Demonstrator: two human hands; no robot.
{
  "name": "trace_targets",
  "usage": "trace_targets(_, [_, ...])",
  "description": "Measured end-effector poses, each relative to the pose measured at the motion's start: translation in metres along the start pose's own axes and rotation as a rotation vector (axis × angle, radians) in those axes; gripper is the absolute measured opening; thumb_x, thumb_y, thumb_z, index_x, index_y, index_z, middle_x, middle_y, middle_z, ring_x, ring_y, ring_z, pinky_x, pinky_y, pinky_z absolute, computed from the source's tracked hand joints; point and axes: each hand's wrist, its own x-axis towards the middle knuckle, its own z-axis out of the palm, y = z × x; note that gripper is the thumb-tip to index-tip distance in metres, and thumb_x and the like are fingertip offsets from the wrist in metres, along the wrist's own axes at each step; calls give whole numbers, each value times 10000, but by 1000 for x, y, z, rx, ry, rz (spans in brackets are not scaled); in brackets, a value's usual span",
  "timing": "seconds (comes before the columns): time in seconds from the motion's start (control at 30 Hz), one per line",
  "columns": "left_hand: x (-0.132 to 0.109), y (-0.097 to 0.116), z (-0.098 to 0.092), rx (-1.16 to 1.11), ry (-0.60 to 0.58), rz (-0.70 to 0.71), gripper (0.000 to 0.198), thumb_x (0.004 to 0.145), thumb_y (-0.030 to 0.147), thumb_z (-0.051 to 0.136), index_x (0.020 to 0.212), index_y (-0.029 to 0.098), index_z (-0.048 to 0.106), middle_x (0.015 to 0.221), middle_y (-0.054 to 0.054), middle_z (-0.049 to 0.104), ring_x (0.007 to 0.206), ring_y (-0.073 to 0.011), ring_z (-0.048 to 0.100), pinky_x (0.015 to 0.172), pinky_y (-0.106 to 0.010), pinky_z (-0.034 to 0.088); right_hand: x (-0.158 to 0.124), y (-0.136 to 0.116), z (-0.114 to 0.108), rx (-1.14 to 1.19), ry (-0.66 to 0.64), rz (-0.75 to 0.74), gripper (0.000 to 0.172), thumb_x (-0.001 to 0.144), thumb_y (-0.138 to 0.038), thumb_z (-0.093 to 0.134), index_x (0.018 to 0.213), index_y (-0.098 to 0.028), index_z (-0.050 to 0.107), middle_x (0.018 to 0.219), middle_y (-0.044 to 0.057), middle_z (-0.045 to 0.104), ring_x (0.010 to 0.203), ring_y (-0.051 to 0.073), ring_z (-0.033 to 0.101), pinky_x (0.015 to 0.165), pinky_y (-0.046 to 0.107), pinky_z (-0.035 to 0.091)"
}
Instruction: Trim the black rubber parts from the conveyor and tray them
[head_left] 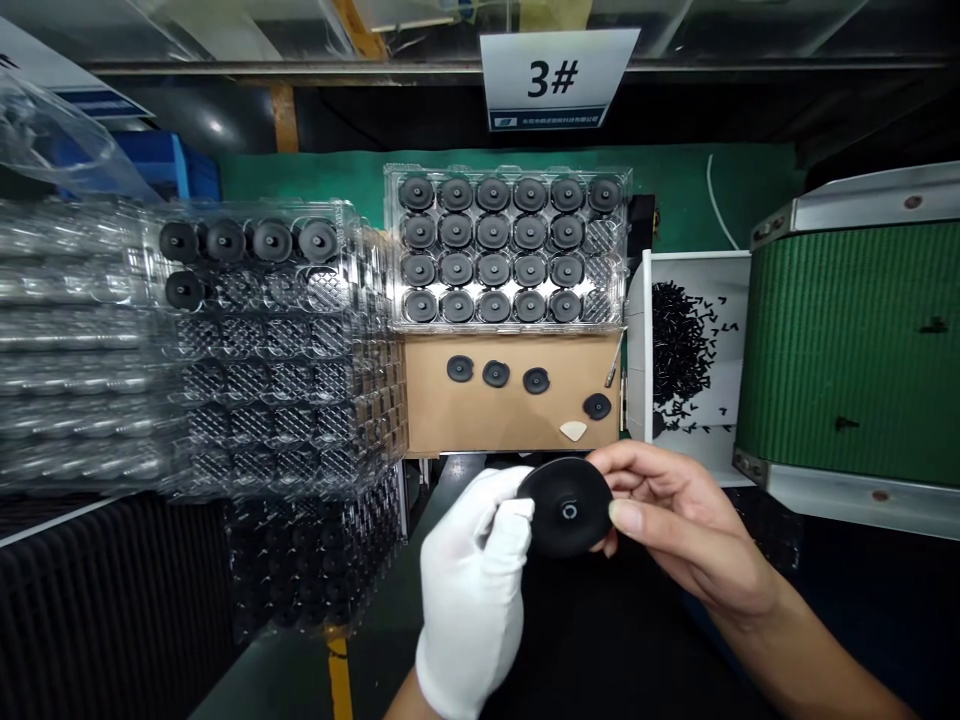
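A round black disc with a small raised hub is held in front of me, below the table's near edge. My left hand, in a white glove, pinches its left rim. Bare, my right hand grips the right rim between thumb and fingers. On the brown board beyond lie several more black discs, with one dark disc apart on the right. Near it are a small cream-coloured wedge-shaped piece and a thin screwdriver-like tool.
Behind the board, a clear tray holds rows of discs. Stacked clear trays stand on the left, the top one partly filled. At right, a white bin holds many small black parts beside a green ribbed conveyor. A "3#" sign hangs above.
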Motion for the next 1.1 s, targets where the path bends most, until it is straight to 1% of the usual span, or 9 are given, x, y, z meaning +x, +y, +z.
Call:
trace_targets(0.23, [-6, -3, 6, -42, -8, -31, 265, 1018, 421, 593, 1112, 259, 780, 1229, -21, 773, 1078, -193, 723, 939, -262, 580, -8, 4, -5, 25, -6, -18, 256, 959, -269, 714, 1209, -213, 720, 970, 45, 757, 812, 144, 747, 691, 231, 595])
trace_targets(0.4, [-11, 1, 11, 8, -2, -11, 291, 1011, 429, 595, 1123, 239, 784, 1232, -44, 775, 1096, -225, 723, 941, -298, 586, -14, 6, -10, 27, -7, -33, 275, 952, -276, 721, 1217, -204, 718, 977, 60, 766, 801, 158, 749, 679, 247, 595])
trace_targets(0.6, [-15, 1, 19, -5, -4, 0, 295, 1020, 425, 582, 1175, 267, 778, 1244, -32, 771, 1112, -219, 717, 963, -302, 578, -21, 7, -14, 42, -9, -38, 290, 945, -279, 728, 1226, -207, 713, 980, 62, 775, 797, 162, 750, 676, 251, 588])
trace_targets(0.83, [-20, -5, 22, 47, 9, -10, 332, 1025, 436, 562, 1184, 238, 775, 1226, -50, 777, 1081, -231, 725, 932, -321, 589, -26, 7, -17, 33, -28, -28, 288, 949, -314, 727, 1207, -189, 705, 945, 65, 780, 783, 156, 745, 683, 247, 580])
trace_targets(0.97, [-22, -7, 23, 67, 9, -3, 307, 1032, 394, 555, 1174, 232, 774, 1213, -40, 776, 1078, -223, 712, 939, -314, 573, -27, 10, -18, 29, -24, -14, 268, 957, -323, 720, 1185, -182, 703, 947, 74, 785, 783, 154, 748, 684, 237, 578])
trace_targets(1.1, [-23, -3, 26, 81, -3, 13, 304, 1049, 326, 503, 1173, 242, 768, 1164, -9, 774, 1070, -234, 692, 947, -322, 556, -27, 14, -18, 54, -12, 10, 266, 951, -327, 724, 1170, -177, 704, 923, 72, 780, 770, 151, 740, 670, 230, 572])
